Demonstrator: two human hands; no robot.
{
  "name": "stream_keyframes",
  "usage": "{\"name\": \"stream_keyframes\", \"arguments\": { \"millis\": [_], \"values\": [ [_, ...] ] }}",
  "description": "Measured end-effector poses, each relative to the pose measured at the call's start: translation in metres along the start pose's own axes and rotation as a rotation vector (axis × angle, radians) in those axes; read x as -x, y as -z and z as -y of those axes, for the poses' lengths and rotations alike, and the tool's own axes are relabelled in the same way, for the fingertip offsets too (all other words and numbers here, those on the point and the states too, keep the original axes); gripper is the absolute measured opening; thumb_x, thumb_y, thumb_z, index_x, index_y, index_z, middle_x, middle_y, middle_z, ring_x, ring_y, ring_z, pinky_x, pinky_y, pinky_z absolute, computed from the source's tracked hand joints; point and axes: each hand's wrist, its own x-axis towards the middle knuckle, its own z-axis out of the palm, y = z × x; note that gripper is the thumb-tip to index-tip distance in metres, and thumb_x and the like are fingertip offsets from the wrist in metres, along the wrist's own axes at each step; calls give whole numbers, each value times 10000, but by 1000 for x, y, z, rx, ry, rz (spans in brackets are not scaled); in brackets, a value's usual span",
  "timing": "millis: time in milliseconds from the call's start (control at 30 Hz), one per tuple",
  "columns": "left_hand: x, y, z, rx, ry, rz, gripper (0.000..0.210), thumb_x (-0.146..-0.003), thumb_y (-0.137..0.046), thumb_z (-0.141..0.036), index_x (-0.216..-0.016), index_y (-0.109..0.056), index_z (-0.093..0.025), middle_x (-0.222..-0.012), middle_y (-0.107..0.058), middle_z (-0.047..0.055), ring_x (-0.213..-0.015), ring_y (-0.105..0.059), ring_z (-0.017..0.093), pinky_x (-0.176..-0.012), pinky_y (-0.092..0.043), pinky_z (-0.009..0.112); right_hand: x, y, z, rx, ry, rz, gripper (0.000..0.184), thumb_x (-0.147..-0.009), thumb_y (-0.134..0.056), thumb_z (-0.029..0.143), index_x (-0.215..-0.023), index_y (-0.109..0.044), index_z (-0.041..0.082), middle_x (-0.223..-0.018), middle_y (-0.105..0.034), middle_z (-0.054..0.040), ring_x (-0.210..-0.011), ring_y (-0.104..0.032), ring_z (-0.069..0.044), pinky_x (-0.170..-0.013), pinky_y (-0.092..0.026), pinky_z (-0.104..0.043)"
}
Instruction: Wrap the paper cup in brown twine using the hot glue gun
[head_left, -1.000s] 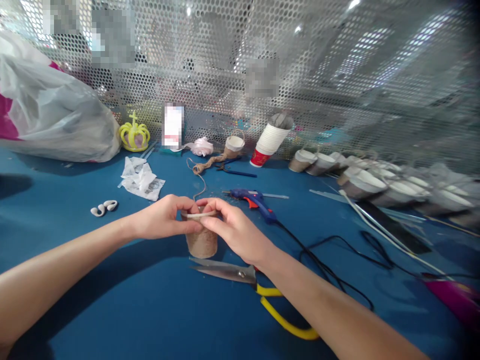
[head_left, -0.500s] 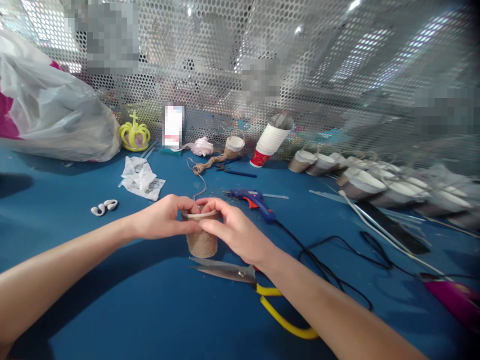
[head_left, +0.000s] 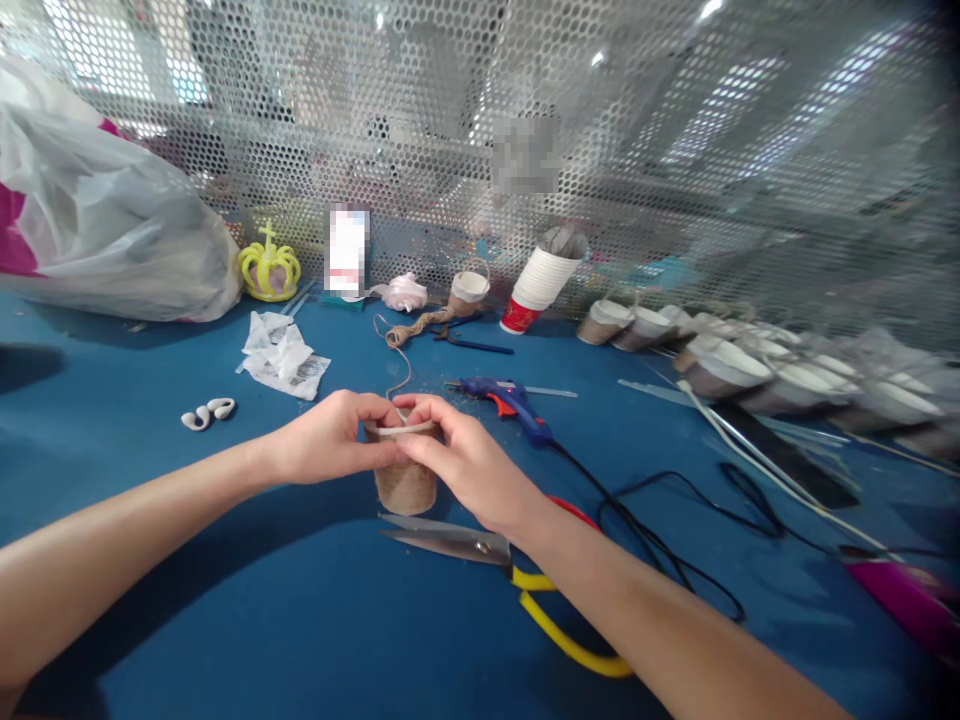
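Your small cup wrapped in coarse brown burlap-like fabric (head_left: 406, 487) stands upright on the blue tabletop (head_left: 315, 620), straight ahead of you and between your hands. Its wall narrows a little towards the base, and the weave looks rough and slightly mottled. A pale, cream-coloured band runs round the rim, showing plainly along the front edge between your fingers. Much of the upper wall and the opening is covered by your hands, so you cannot tell how the far side of the rim looks.

Your left hand (head_left: 330, 438) has the cup's left side in a narrow pinch: the thumb lies across the front just below the rim, and the curled fingers reach over the top edge. Your right hand (head_left: 469, 458) mirrors it on the right, thumb pressed to the front wall, index finger bent over the rim. Both grips are nearly closed, with about the rim's thickness between thumb and fingers, and the two hands almost meet over the opening. Whether the hidden fingertips also pinch the cord cannot be told.

A thin brown twine (head_left: 409, 372) curves from behind your fingers to a twisted brown twine bundle (head_left: 420, 326) farther back. Just in front of the cup lie large metal scissors with yellow handles (head_left: 457, 541), their blade tips near its base.
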Motion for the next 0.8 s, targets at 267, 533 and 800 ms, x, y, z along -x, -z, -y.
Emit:
{"name": "stream_keyframes", "arguments": {
  "millis": [267,533,800],
  "values": [
    [0,-1,0,-1,-4,-11,160,-774,-533,-263,-719,-566,-117,-679,-551,-9,-649,-486,98,-604,-397,196,0,0,-2,-26,-4,10,104,-748,-530,264,-708,-471,189,-1153,-515,-98,-1074,-495,-202,-891,-364,-357],
    [1,0,1,-27,-13,-1,181,-776,-533,-286,-717,-555,-117,-676,-538,-8,-639,-465,97,-589,-392,196,0,0,-2,-46,-10,16,97,-729,-526,236,-691,-450,190,-1172,-505,-100,-1077,-491,-211,-886,-357,-377],
    [0,3,1,-29,-8,10,190,-780,-544,-299,-712,-549,-122,-689,-544,-8,-657,-480,101,-610,-394,198,0,5,-2,-34,-7,67,103,-723,-551,253,-759,-484,184,-1194,-503,-100,-1114,-477,-218,-923,-350,-390]
  ]
}}
